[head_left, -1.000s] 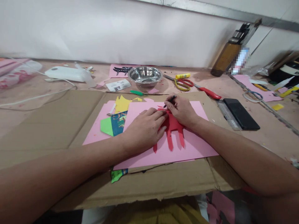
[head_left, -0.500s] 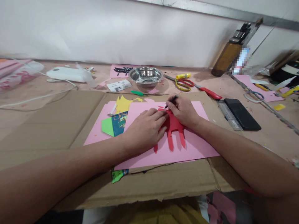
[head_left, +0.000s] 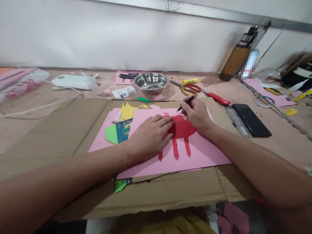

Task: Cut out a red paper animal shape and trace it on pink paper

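A red paper cutout (head_left: 183,127) with several leg-like strips lies on a pink sheet of paper (head_left: 202,152). My left hand (head_left: 154,135) rests flat on the cutout's left part, its fingers stretched out and covering some of it. In my right hand (head_left: 196,112) is a dark pencil (head_left: 185,103), gripped between thumb and fingers. The pencil's tip points down and left, just above the cutout's top edge. Whether the tip touches the paper I cannot tell. A small red scrap and pale pink pieces lie by that top edge.
Under the papers is a cardboard sheet (head_left: 92,130). Yellow scraps (head_left: 128,112) and a green-blue piece (head_left: 111,134) lie on the left. Behind stand a metal bowl (head_left: 151,83), scissors (head_left: 190,89), a glue stick (head_left: 190,81) and a red-handled cutter (head_left: 218,98). A phone (head_left: 252,120) lies right.
My right hand has shifted right and lifted slightly, the pencil now leaning lower and more of the cutout showing. My left hand stays on the cutout. The view has tilted a little.
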Motion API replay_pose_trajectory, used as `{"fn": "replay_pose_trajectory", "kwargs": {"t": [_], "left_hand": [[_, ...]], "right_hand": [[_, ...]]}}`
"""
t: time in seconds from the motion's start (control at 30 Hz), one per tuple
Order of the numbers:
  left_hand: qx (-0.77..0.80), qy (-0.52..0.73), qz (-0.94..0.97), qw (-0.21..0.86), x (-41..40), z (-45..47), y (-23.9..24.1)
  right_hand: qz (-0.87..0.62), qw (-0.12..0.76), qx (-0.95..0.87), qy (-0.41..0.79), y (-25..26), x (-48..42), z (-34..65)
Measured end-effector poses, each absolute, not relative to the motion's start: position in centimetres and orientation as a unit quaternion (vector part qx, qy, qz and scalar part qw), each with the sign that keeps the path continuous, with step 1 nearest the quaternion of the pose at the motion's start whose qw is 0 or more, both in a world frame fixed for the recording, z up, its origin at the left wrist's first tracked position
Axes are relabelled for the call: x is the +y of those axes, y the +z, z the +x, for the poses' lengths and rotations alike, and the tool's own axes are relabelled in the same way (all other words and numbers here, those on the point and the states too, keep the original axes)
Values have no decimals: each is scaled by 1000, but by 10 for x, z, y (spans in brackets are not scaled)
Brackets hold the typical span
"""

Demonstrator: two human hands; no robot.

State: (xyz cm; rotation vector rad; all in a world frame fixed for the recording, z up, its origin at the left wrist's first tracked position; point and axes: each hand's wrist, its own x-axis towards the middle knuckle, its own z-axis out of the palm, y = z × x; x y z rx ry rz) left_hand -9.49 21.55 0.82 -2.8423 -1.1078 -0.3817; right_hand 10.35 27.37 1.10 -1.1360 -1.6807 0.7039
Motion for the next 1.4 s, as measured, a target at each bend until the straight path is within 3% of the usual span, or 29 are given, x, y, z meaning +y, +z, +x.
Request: {"fn": "replay_pose_trajectory", "kwargs": {"t": [0.4,0.5,0.67,0.9,1.13,1.4], "left_hand": [[-360,31,-932,4,224,-73,50],[-360,56,-930,39,227,-62,49],[-431,-53,-897,85,215,-56,28],[-321,-59,-934,147,212,-64,15],[-365,-54,-927,64,215,-64,23],[-368,-102,-924,10,218,-69,17]], "right_hand": [[-495,505,-634,313,6,276,104],[-503,519,-616,314,4,277,104],[-493,515,-634,300,2,277,105],[-501,499,-628,323,5,275,105],[-504,480,-629,347,3,273,105],[-493,450,-686,288,8,272,108]]}}
